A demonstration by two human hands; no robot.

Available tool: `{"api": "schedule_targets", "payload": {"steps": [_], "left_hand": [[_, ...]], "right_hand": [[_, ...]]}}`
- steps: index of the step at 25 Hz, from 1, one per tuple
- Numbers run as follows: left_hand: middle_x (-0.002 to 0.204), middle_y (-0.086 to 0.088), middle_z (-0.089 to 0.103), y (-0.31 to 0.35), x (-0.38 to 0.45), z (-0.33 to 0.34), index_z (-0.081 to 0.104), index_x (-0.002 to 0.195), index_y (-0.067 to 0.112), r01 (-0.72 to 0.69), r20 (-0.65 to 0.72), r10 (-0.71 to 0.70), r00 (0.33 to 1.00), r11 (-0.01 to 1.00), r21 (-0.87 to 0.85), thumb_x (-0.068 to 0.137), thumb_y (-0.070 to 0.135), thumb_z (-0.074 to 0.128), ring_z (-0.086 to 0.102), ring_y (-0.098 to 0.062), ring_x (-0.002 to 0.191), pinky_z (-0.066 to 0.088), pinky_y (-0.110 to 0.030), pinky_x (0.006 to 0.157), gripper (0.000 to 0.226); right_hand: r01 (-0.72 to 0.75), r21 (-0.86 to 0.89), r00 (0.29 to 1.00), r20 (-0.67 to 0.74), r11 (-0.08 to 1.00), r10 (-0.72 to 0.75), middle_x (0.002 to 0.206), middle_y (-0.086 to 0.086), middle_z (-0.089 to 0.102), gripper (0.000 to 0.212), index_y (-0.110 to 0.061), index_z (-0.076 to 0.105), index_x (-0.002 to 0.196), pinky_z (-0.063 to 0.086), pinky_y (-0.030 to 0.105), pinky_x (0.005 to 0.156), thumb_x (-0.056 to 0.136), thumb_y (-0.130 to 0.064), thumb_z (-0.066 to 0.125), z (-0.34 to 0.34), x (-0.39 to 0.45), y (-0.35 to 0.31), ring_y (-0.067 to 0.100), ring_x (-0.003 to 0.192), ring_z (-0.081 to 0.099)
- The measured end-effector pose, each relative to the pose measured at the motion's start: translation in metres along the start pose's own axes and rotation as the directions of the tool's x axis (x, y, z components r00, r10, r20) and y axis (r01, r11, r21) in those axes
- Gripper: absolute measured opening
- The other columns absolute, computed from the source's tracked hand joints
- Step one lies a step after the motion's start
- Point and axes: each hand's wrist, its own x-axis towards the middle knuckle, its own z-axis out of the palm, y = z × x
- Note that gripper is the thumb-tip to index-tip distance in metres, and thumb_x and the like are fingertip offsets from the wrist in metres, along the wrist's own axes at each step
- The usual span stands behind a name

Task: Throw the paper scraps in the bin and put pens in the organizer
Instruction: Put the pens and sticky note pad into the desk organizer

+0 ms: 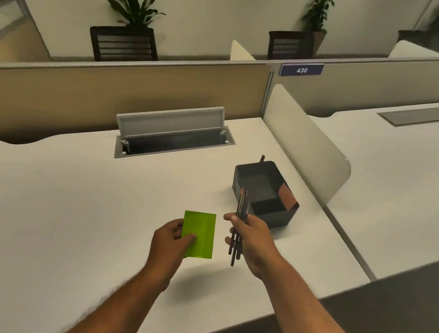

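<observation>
My left hand [167, 239] grips a green folded paper [200, 234] by its lower left corner, held flat above the white desk [66, 201]. My right hand [250, 238] is closed around a bundle of dark pens [239, 220] that stand nearly upright, tips pointing up. Just beyond the right hand sits a black desk organizer [265, 189] with open compartments; one dark pen sticks up at its far corner. No bin is in view.
An open grey cable hatch [172, 134] lies in the desk behind the hands. A white side divider [306, 144] stands to the right of the organizer, with a second desk beyond it. A beige partition runs along the back. The desk's front edge passes under my forearms.
</observation>
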Motion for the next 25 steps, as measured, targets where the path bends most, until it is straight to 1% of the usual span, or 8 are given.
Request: {"api": "schedule_targets", "payload": {"steps": [3,8,11,14,15,19,22,25], "left_hand": [[0.121,-0.011,0.075,0.006,0.019,0.024,0.065,0.134,0.012,0.014,-0.023,-0.014,1.0,1.0,-0.016,0.093,0.008,0.074,0.072,-0.031,0.109,0.059,-0.057,0.097,0.042],[0.118,-0.006,0.077,0.025,0.047,0.073,0.066,0.133,0.012,0.04,-0.107,-0.043,0.993,0.999,-0.034,0.093,0.008,0.074,0.074,-0.027,0.106,0.062,-0.053,0.094,0.041],[0.121,-0.008,0.076,0.035,0.064,0.098,0.065,0.135,0.011,0.038,-0.169,-0.046,0.985,0.998,-0.048,0.094,0.009,0.075,0.073,-0.029,0.109,0.06,-0.055,0.096,0.042],[0.121,-0.007,0.076,0.038,0.074,0.118,0.066,0.132,0.015,0.043,-0.234,-0.06,0.97,0.996,-0.078,0.094,0.012,0.075,0.073,-0.028,0.108,0.062,-0.052,0.094,0.039],[0.12,-0.006,0.076,0.037,0.076,0.124,0.066,0.131,0.016,0.044,-0.251,-0.065,0.966,0.995,-0.087,0.094,0.012,0.075,0.073,-0.027,0.107,0.063,-0.05,0.092,0.038],[0.116,-0.005,0.078,0.037,0.08,0.139,0.068,0.124,0.019,0.066,-0.312,-0.1,0.945,0.991,-0.118,0.094,0.009,0.074,0.075,-0.025,0.103,0.063,-0.041,0.083,0.032],[0.117,-0.006,0.078,0.038,0.079,0.14,0.068,0.125,0.019,0.094,-0.325,-0.127,0.937,0.989,-0.116,0.095,0.009,0.073,0.075,-0.026,0.104,0.063,-0.046,0.088,0.033],[0.119,-0.006,0.077,0.042,0.084,0.136,0.066,0.13,0.016,0.088,-0.341,-0.122,0.932,0.99,-0.114,0.095,0.01,0.074,0.074,-0.027,0.107,0.063,-0.045,0.088,0.037]], "right_hand": [[0.027,-0.056,0.999,0.035,0.998,-0.025,0.105,0.004,0.065,0.02,-0.018,0.08,0.104,0.06,0.05,0.088,0.105,-0.025,0.061,-0.011,0.025,-0.02,0.02,0.099,0.062],[0.086,-0.117,0.986,0.151,0.989,-0.068,0.117,-0.006,0.07,0.021,-0.024,0.079,0.108,0.048,0.024,0.07,0.105,-0.034,0.061,-0.051,0.08,-0.065,0.015,0.11,0.061],[0.098,-0.11,0.979,0.189,0.989,-0.076,0.101,-0.014,0.075,0.021,-0.026,0.081,0.107,0.05,0.009,0.051,0.105,-0.036,0.062,-0.071,0.122,-0.089,0.015,0.101,0.065],[0.06,-0.103,0.974,0.224,0.993,-0.036,0.106,0.011,0.073,0.026,-0.024,0.082,0.108,0.052,0.013,0.061,0.106,-0.037,0.06,-0.082,0.161,-0.104,0.039,0.105,0.059],[0.048,-0.095,0.97,0.24,0.994,-0.024,0.104,0.021,0.068,0.026,-0.022,0.082,0.109,0.051,0.016,0.064,0.106,-0.036,0.06,-0.085,0.171,-0.107,0.043,0.094,0.059],[0.007,-0.004,0.955,0.297,1.0,-0.005,0.078,0.003,0.052,0.023,-0.016,0.082,0.108,0.046,0.021,0.059,0.105,-0.028,0.063,-0.09,0.207,-0.111,0.012,0.069,0.044],[0.042,0.016,0.964,0.263,0.999,-0.045,0.071,-0.006,0.056,0.018,-0.016,0.081,0.11,0.046,0.021,0.059,0.103,-0.021,0.065,-0.089,0.224,-0.112,0.011,0.067,0.045],[0.118,-0.03,0.967,0.232,0.993,-0.108,0.086,-0.008,0.067,0.018,-0.021,0.08,0.114,0.051,0.026,0.074,0.104,-0.025,0.065,-0.086,0.235,-0.111,0.012,0.078,0.054]]}}
